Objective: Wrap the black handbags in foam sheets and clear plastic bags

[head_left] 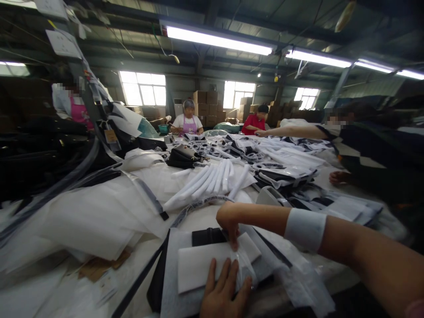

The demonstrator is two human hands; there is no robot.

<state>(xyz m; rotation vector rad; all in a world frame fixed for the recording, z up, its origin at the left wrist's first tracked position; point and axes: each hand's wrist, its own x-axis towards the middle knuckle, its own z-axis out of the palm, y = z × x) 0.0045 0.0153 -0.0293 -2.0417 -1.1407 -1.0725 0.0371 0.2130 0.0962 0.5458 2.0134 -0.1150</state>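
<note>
A black bag (155, 287) lies in front of me, wrapped in a thin pale sheet (170, 265). A white foam piece (195, 269) rests on top of it, with crinkled clear plastic film (244, 267) at its right part. My left hand (221, 289) lies palm down on the foam and film, fingers spread. Coming in from the right, my right hand (228, 221) has its fingers bent down and pinched at the film's upper edge; its fingertips are partly hidden. A plastic-wrapped strap (198, 204) curves behind the bag.
White wrapped tubes (212, 179) and a small black bag (182, 157) lie farther back. Pale sheets (92, 216) cover the left side. Wrapped pieces (285, 172) are piled at right, where a co-worker's arm (294, 131) reaches across. Other people work at the far side.
</note>
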